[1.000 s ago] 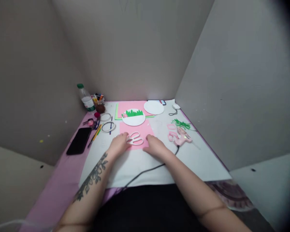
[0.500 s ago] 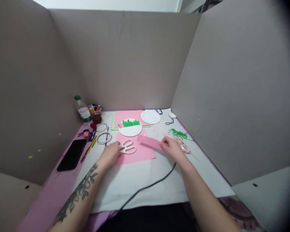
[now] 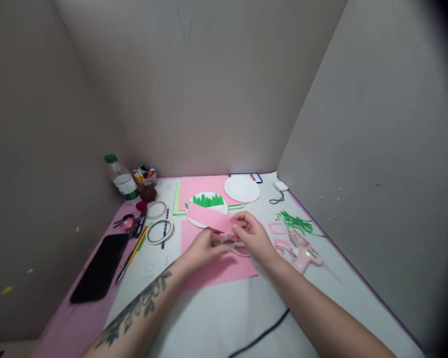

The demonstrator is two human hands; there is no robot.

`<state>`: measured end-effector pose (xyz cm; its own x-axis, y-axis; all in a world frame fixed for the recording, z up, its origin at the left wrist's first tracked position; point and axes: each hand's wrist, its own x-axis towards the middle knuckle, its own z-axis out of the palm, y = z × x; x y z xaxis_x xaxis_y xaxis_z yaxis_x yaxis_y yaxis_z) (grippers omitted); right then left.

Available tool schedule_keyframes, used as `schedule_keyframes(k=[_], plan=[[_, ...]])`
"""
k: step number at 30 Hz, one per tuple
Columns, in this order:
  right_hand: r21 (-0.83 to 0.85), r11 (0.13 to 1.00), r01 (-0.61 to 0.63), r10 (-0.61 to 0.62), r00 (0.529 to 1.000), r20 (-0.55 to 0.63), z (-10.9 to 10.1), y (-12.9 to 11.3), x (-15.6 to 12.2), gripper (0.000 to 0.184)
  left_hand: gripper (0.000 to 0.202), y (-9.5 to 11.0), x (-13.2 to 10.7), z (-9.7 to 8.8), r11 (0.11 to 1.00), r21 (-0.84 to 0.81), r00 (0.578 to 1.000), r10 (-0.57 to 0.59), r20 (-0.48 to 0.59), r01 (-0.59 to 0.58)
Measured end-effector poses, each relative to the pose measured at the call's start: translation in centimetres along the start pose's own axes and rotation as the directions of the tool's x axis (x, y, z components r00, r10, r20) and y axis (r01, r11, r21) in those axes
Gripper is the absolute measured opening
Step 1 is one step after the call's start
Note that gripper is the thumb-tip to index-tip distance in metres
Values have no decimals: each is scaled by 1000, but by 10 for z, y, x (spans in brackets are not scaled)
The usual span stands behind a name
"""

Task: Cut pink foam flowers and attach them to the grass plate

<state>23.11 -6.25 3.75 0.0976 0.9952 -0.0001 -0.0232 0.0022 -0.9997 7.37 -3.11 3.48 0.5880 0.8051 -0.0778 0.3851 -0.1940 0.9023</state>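
My left hand [image 3: 205,247] is closed on a pair of white-handled scissors [image 3: 242,250], whose loops point right toward the other hand. The blades are hidden by my fingers. Between thumb and fingers, my right hand [image 3: 252,233] pinches a strip of pink paper [image 3: 207,217]. That strip slants up to the left and covers part of a white paper disc [image 3: 196,222] with a green paper grass edge [image 3: 209,201]. Both hands are close together above a larger pink sheet [image 3: 216,276] lying on the table.
On the right lie a pink glue gun [image 3: 305,257] with its black cord [image 3: 263,338], green paper scraps [image 3: 294,222] and pink cut-outs [image 3: 277,228]. Left are tape rolls [image 3: 160,232], pencils [image 3: 134,251], a black phone [image 3: 100,268] and a bottle [image 3: 123,181]. A plain white disc [image 3: 242,189] sits behind.
My left hand has brought the scissors to the right, toward my right hand. The pink strip has moved left and up, over the grass disc. The head view has tilted down.
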Motion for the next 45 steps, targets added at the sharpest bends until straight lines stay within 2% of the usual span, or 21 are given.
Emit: schedule_keyframes(k=[2, 3, 4, 6, 7, 8, 9, 12, 16, 18, 20, 22, 24, 27, 30, 33, 36, 40, 42, 45], plan=[[60, 996, -69, 68, 997, 28, 4, 7, -2, 24, 34, 1, -10, -5, 981, -193, 1000, -15, -19, 11], [63, 994, -92, 89, 995, 39, 6, 10, -3, 25, 34, 0, -14, -8, 970, -240, 993, -65, -96, 40], [54, 993, -102, 99, 994, 50, 8, 13, -4, 25, 34, -2, -19, -10, 958, -249, 966, -189, -177, 142], [18, 997, -78, 76, 993, 87, 11, 15, -7, 24, 37, -8, -24, -13, 901, -239, 851, -424, -311, 362], [-5, 999, -47, 47, 993, 104, 11, 15, -7, 21, 39, -13, -25, -14, 882, -243, 807, -469, -358, 405], [-28, 1000, -5, 8, 993, 116, 10, 15, -7, 17, 40, -17, -25, -15, 876, -253, 786, -481, -388, 411], [-54, 997, 47, -40, 991, 126, 8, 15, -7, 15, 40, -22, -25, -16, 880, -268, 783, -473, -403, 393], [-185, 951, 246, -210, 958, 194, 2, 18, -3, 21, 41, -32, -24, -18, 888, -300, 819, -443, -366, 347], [-290, 808, 514, -400, 838, 372, -1, 28, 0, 35, 45, -34, -25, -20, 875, -295, 860, -455, -231, 384], [-312, 769, 558, -430, 813, 393, 1, 33, 0, 37, 40, -32, -25, -20, 873, -353, 894, -414, -174, 335], [-330, 741, 585, -466, 801, 376, 3, 36, -1, 35, 29, -31, -23, -19, 849, -481, 928, -332, -166, 218], [-337, 719, 608, -506, 790, 346, 5, 37, -2, 34, 36, -31, -22, -17, 790, -603, 941, -281, -188, 116], [-335, 717, 611, -523, 790, 321, 6, 38, -2, 33, 48, -32, -22, -15, 751, -657, 945, -261, -197, 70], [-304, 759, 575, -499, 815, 296, 6, 37, -4, 33, 54, -32, -25, -12, 782, -623, 942, -214, -260, 6], [-305, 835, 459, -404, 886, 228, 7, 35, -6, 28, 49, -30, -31, -10, 861, -505, 931, -131, -340, -63], [-328, 894, 305, -277, 952, 129, 9, 32, -8, 14, 44, -29, -34, -5, 903, -427, 941, -100, -322, -50], [-315, 930, 190, -175, 982, 76, 11, 28, -9, 8, 65, -29, -35, 0, 852, -520, 934, -130, -333, -67], [-193, 981, 20, -8, 998, 64, 15, 27, -10, 9, 69, -27, -33, 3, 786, -613, 932, -160, -325, -78], [-144, 989, -35, 44, 997, 61, 16, 29, -10, 9, 63, -25, -32, 2, 783, -619, 928, -188, -321, -55], [-190, 980, -61, 68, 997, 36, 17, 34, -11, 15, 30, -22, -32, 0, 856, -516, 932, -197, -306, 11]])
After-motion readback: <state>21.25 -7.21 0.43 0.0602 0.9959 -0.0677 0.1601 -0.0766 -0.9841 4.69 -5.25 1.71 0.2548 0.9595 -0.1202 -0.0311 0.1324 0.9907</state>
